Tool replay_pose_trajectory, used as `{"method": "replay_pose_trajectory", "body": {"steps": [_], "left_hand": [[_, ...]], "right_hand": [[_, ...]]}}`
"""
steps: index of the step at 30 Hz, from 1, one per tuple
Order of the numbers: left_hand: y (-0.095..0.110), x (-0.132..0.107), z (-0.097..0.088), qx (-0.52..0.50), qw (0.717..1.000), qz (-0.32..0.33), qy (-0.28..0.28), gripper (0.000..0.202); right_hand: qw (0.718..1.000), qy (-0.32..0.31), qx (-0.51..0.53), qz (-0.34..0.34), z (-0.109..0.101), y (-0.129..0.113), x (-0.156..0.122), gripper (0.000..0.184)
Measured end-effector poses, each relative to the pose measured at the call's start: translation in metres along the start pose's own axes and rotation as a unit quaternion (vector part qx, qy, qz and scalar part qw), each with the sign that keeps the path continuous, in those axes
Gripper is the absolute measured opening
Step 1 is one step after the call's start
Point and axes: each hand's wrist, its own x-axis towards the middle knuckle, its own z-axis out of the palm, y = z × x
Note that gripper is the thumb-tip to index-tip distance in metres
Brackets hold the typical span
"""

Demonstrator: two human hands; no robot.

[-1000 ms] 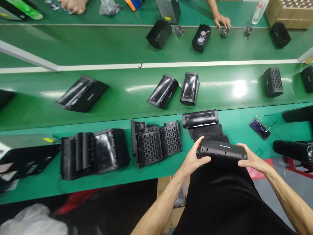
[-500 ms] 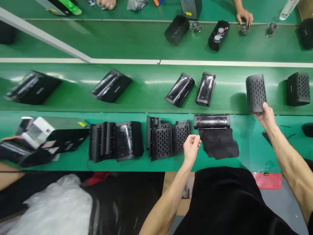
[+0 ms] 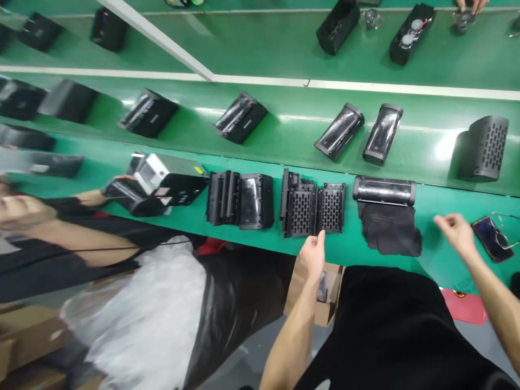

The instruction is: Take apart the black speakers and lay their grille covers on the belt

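My left hand [image 3: 312, 255] is closed, its fingertips at the lower edge of a black perforated grille panel [image 3: 332, 208]; whether it grips the panel is hidden. More such panels [image 3: 300, 211] stand side by side just left of it. My right hand [image 3: 457, 234] hovers over the green table with its fingers loosely bent and nothing visible in them. Left of that hand lie a stack of black fabric sheets [image 3: 390, 230] and a glossy black cylindrical housing [image 3: 384, 190]. A black speaker housing with slotted holes [image 3: 483, 149] stands upright on the green belt.
Several glossy black housings [image 3: 340, 131] lie along the belt. Black parts [image 3: 257, 200] stand left of the grilles. A phone with glasses [image 3: 493, 238] lies at right. A co-worker's arm [image 3: 93, 238] is at left; another person's hand [image 3: 471, 5] shows at the far side.
My right hand has let go of the slotted speaker housing, now standing on the belt, and has drawn back over the table. My left hand has moved to the grille panels. The view has shifted left.
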Motion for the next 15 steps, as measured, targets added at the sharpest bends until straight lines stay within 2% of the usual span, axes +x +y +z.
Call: {"method": "replay_pose_trajectory", "body": {"steps": [3,6,10,15], "left_hand": [[-0.008,0.002,0.024,-0.052,0.995,-0.07,-0.055,0.06],[-0.008,0.009,0.048,-0.078,0.993,-0.07,-0.051,0.064],[-0.002,0.017,0.062,-0.094,0.994,-0.046,-0.022,0.056],[-0.014,0.006,0.052,-0.072,0.997,-0.003,-0.01,0.048]], "right_hand": [[0.989,0.009,-0.111,0.098,0.053,0.005,-0.051,0.047],[0.974,-0.017,-0.184,0.13,0.079,0.004,-0.069,0.027],[0.979,-0.022,-0.166,0.12,0.074,0.002,-0.069,0.018],[0.988,0.013,-0.138,0.064,0.056,-0.001,-0.076,0.021]]}}
